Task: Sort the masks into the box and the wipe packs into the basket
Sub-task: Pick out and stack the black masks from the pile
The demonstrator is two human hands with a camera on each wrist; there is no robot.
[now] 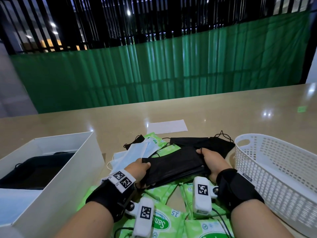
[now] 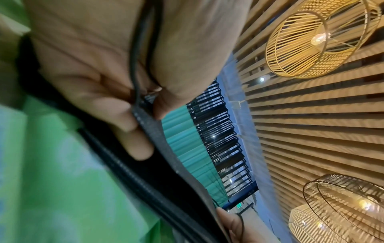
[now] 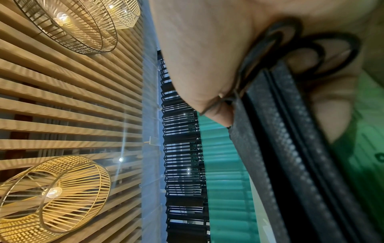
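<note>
Both hands, left hand (image 1: 139,169) and right hand (image 1: 211,162), grip a stack of black masks (image 1: 175,165). Box (image 1: 85,152) at nine o'clock holds some masks; basket (image 1: 243,152) at three o'clock looks empty. Wipe packs (image 1: 164,222) remain on the worktop.

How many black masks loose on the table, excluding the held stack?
3 visible: left black mask behind the blue masks, middle black mask beyond the held stack, right black mask by the basket. Others may lie hidden underneath.

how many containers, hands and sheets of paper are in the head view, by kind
white box: 1
white basket: 1
hands, left hand and right hand, both gripping the stack of black masks: 2
white sheet of paper: 1
total: 5
</note>
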